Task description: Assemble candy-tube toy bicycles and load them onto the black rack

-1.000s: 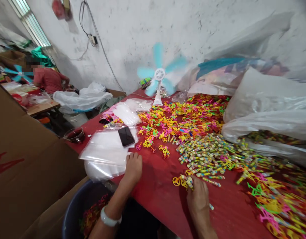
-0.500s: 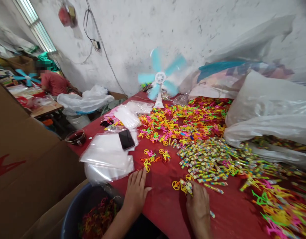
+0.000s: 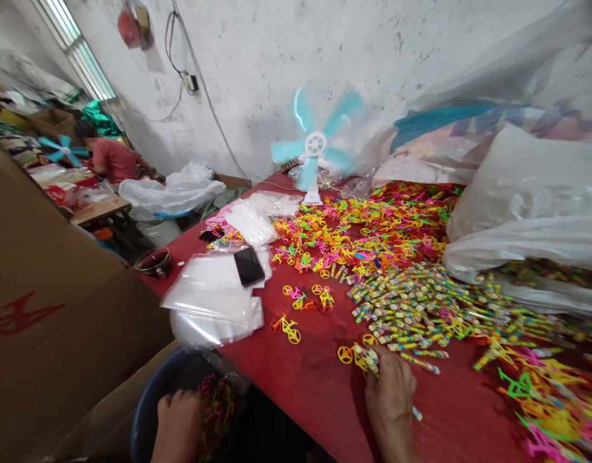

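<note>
My right hand (image 3: 392, 392) rests low over the red table, its fingers pinched round a small bundle of printed tubes (image 3: 371, 361). A yellow toy bicycle (image 3: 346, 355) lies against the bundle at my fingertips; whether I grip it too is unclear. My left hand (image 3: 179, 421) is over the blue tub (image 3: 140, 411), fingers curled in, and what they hold is hidden. Colourful plastic toy pieces (image 3: 221, 405) fill the tub beside it. Between the hands and the phone, several toy bicycles (image 3: 290, 329) lie in small groups on the table.
A heap of printed tubes (image 3: 411, 308) spreads beyond my right hand, with more toy bicycles (image 3: 319, 235) behind. Clear bags (image 3: 204, 289) lie under a phone (image 3: 249, 265). A fan (image 3: 315, 145) spins at the back. A cardboard box (image 3: 45, 270) stands left; a person (image 3: 115, 159) sits farther off.
My left hand has left the toy bicycles on the table and moved down and left to the tub. The nearest yellow bicycle has shifted slightly. My right hand keeps its pinch on the tubes.
</note>
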`<state>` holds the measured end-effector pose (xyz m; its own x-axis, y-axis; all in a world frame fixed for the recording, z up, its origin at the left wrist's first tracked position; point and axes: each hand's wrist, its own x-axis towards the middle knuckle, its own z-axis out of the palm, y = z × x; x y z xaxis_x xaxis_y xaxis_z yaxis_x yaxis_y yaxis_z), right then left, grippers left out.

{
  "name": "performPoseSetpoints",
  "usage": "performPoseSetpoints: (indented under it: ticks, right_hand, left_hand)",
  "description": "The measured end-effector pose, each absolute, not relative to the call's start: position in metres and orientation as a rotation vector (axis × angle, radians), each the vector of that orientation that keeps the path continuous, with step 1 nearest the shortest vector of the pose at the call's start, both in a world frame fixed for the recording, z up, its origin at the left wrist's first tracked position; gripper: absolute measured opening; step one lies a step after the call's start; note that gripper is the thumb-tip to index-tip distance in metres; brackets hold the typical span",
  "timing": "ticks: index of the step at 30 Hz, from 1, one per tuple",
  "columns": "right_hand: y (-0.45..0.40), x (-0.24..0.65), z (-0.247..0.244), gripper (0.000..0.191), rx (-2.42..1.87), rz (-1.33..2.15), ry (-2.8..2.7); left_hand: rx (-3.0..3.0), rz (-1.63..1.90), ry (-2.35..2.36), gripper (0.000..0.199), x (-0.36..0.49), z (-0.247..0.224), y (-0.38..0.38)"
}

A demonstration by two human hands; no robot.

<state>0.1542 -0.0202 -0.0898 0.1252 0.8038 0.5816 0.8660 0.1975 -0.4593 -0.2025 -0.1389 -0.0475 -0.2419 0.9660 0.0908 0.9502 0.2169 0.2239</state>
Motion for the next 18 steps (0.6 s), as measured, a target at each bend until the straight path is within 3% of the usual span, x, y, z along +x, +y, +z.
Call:
performPoseSetpoints:
  ticks: [1,5,7,10,14,18]
  right_hand:
    - [-0.020,0.154,-0.089,0.028,-1.611,-0.110,-1.663]
    - [-0.019,0.152,-0.089,0.030,-1.634,-0.090,-1.688]
    - [-0.019,0.153,-0.088,0.031,-1.609,-0.084,-1.710]
    - [-0.022,0.155,-0.088,0.029,-1.549,-0.087,-1.735]
    - [-0.021,0.156,-0.087,0.029,-1.475,-0.097,-1.727]
    - [-0.018,0.156,-0.081,0.022,-1.360,-0.064,-1.662]
  left_hand:
    - [1.874,0.313,2.353,0.029,-0.193,-0.038,-0.130]
    - [1.991,0.879,2.079,0.027,-0.117,-0.002,-0.054]
    - [1.995,0.993,2.009,0.026,-0.077,0.006,-0.007]
    - [1.859,0.716,2.106,0.042,-0.040,0.003,0.046]
    - [1.929,0.641,1.976,0.025,-0.038,-0.013,0.058]
    - [2.095,0.624,1.754,0.032,-0.055,-0.024,0.031]
